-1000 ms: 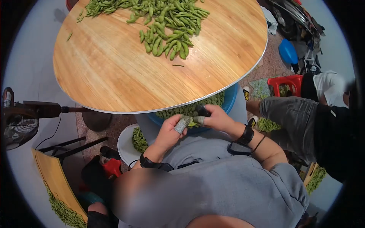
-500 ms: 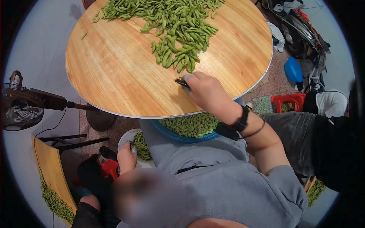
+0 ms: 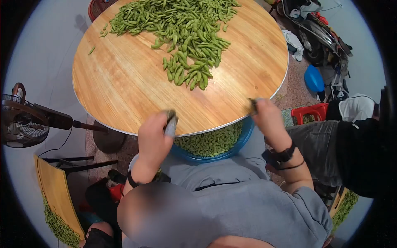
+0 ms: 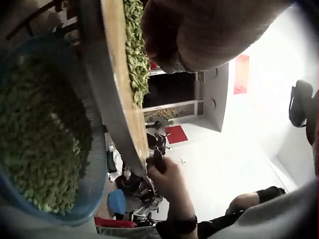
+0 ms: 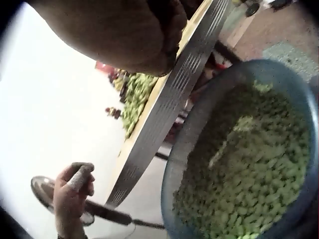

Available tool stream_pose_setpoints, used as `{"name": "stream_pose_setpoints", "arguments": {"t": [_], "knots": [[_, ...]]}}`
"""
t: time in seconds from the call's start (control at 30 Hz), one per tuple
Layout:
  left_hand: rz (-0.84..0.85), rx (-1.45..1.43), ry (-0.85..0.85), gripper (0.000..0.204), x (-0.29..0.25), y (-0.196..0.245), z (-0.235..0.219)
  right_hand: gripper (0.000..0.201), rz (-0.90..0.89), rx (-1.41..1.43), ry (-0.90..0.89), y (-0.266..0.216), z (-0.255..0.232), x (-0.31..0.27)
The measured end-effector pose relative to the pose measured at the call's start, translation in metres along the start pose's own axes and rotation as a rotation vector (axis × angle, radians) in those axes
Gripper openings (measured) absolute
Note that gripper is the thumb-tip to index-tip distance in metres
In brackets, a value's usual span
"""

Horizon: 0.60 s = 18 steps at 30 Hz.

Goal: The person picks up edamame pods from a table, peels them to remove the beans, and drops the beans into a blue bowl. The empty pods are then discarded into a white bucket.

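Note:
My left hand (image 3: pixel 155 134) is raised at the near table edge, fingers curled and thumb wrapped in pale grey. The right wrist view shows the same left hand (image 5: pixel 72 196) with the thumb against the curled fingers and nothing visible between them. My right hand (image 3: pixel 269 120) hangs blurred at the table's right edge, curled round a small black thing (image 3: pixel 253 106) whose kind I cannot tell. Between the hands, a blue basin (image 3: pixel 194 158) of shelled green beans (image 3: pixel 211 142) sits below the table edge. Unshelled soybean pods (image 3: pixel 182 45) are heaped on the table (image 3: pixel 124 82).
A fan (image 3: pixel 25 124) stands at left, above a wooden board (image 3: pixel 58 190) with pods beside it. My left forearm mostly covers a white bucket. At right are a red stool (image 3: pixel 310 111), a blue bowl (image 3: pixel 314 78), a motorbike (image 3: pixel 318 39) and another person's legs (image 3: pixel 314 140).
My hands first worked together over the basin. Then the left dipped to the white bucket and the right reached onto the table; now the left has risen and the right has swung right.

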State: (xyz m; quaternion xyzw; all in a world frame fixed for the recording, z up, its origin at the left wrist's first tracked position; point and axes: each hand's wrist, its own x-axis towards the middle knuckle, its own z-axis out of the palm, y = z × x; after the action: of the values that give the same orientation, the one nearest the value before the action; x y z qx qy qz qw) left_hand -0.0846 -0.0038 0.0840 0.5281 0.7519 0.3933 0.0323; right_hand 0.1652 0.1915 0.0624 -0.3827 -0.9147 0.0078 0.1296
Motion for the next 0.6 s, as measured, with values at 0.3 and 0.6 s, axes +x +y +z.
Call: {"name": "stream_pose_setpoints", "arguments": {"t": [0.3, 0.6], "knots": [[0.110, 0.148, 0.011, 0.018, 0.111, -0.007, 0.068, 0.016, 0.279, -0.051, 0.121, 0.062, -0.024, -0.030], [0.044, 0.182, -0.043, 0.024, 0.143, -0.013, 0.096, 0.017, 0.104, 0.240, 0.118, 0.036, -0.026, -0.020]]}}
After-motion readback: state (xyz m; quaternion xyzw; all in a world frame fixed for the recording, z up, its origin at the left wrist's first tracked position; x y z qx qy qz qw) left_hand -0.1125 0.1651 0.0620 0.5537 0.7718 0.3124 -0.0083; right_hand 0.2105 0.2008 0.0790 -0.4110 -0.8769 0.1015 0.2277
